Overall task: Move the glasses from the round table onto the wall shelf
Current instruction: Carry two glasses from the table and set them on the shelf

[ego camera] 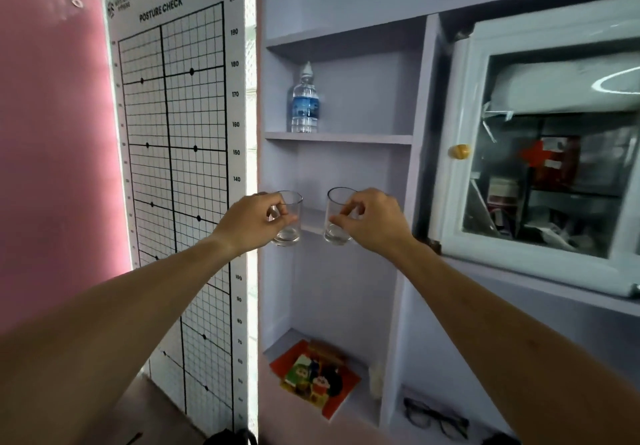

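Note:
Two clear drinking glasses are held up in front of the lilac wall shelf unit. My left hand (pixel 258 219) grips the left glass (pixel 289 218) by its side. My right hand (pixel 372 219) grips the right glass (pixel 337 218) the same way. Both glasses are upright and empty, level with the front edge of the middle shelf board (pixel 313 226), which shows between them. I cannot tell whether their bases touch the board. The round table is out of view.
A water bottle (pixel 304 103) stands on the shelf above. The bottom shelf holds a colourful box (pixel 317 375). Black spectacles (pixel 434 418) lie lower right. A glass-door cabinet (pixel 540 154) with a yellow knob hangs at right. A posture chart (pixel 180 167) covers the wall at left.

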Available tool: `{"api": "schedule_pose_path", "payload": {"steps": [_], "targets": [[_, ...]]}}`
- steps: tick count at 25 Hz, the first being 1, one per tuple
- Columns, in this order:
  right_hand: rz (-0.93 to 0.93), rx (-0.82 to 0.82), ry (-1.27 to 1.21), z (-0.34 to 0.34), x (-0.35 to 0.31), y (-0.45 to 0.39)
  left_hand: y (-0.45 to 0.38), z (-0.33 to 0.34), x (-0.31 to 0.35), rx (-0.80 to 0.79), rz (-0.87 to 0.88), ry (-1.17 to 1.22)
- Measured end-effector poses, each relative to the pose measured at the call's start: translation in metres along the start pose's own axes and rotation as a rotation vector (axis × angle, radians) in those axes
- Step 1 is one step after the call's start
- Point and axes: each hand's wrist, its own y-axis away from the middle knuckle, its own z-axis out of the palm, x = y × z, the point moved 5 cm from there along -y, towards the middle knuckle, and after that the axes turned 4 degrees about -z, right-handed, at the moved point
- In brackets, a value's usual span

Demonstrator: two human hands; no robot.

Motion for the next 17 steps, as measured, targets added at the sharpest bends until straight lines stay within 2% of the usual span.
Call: {"api": "schedule_pose_path", "payload": {"steps": [6, 17], "targets": [[0.046, -0.004, -0.088, 0.065, 0.053, -0.1, -0.077, 0.025, -0.051, 0.043, -0.083, -0.018], [0.127, -0.057, -0.197, 0.156, 0.1, -0.172, -0.149, 0.068, -0.108, 0.034, -0.132, -0.055]]}}
